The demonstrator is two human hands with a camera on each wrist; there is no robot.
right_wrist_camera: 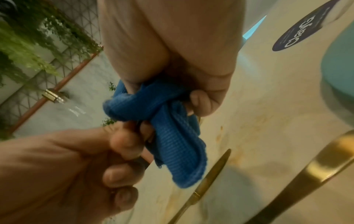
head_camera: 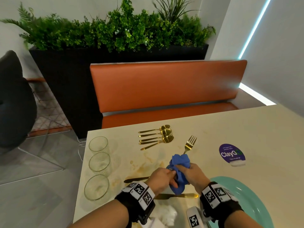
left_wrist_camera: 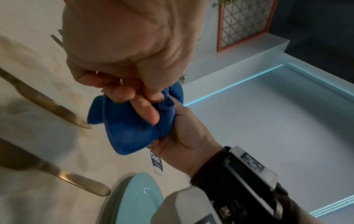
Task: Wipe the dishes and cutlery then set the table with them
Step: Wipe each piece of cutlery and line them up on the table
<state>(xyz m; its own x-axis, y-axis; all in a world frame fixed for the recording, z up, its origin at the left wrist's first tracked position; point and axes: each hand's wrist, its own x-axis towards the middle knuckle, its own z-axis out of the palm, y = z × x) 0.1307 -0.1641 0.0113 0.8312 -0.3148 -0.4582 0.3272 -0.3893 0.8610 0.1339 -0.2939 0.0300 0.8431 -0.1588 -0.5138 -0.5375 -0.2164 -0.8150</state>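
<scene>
Cutlery, mid-wipe: fork at frame centre, handle gripped by left hand, rubbed with blue cloth clenched in right hand; knives, glasses, plate apparently unwiped, table unset.

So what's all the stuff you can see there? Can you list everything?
glasses: three, clear, in a row along the table's left edge
spoons and forks pile: several, gold, far middle of the table
fork: one, gold, sticking out of the cloth
cloth: one, blue, bunched round the fork's handle
knives: two, gold, lying flat under the hands
plate: one, teal, near right corner
sticker: one, purple, on the table at right
tissue: crumpled, white, near edge
table: one, cream, with brown stains
bench: one, orange, behind the table
planter: one, black with green plants, behind the bench
left hand: grips the fork's handle
right hand: grips the cloth
</scene>
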